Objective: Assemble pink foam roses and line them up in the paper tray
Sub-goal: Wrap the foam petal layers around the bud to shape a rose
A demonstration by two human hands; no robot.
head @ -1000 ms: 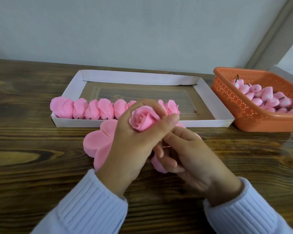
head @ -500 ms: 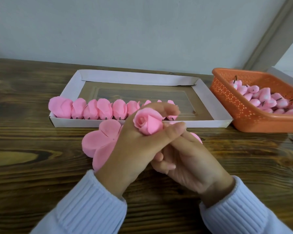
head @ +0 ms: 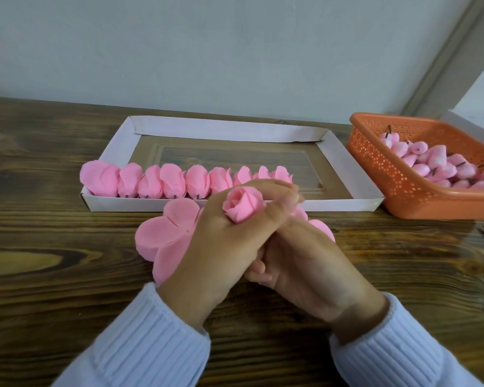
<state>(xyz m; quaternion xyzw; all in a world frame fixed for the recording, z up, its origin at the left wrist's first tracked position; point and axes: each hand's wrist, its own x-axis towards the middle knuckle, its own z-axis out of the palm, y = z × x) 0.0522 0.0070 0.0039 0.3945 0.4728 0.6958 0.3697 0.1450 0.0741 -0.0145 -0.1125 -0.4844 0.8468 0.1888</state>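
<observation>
Rose (head: 243,207) lowered, furled pink bud, left hand (head: 215,247) grip wrapping it, right hand (head: 305,263) unclear

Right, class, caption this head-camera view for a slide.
Left hand grips a pink foam rose near the paper tray's row of roses.

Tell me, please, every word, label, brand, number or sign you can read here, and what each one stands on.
None: no readable text shows anywhere in this view.
The paper tray has plain white walls, the orange basket carries only punched holes, and the row of roses, the rose gripped by the left hand, the wooden table, the wall and the sleeves bear no lettering, numbers or logos.
</observation>
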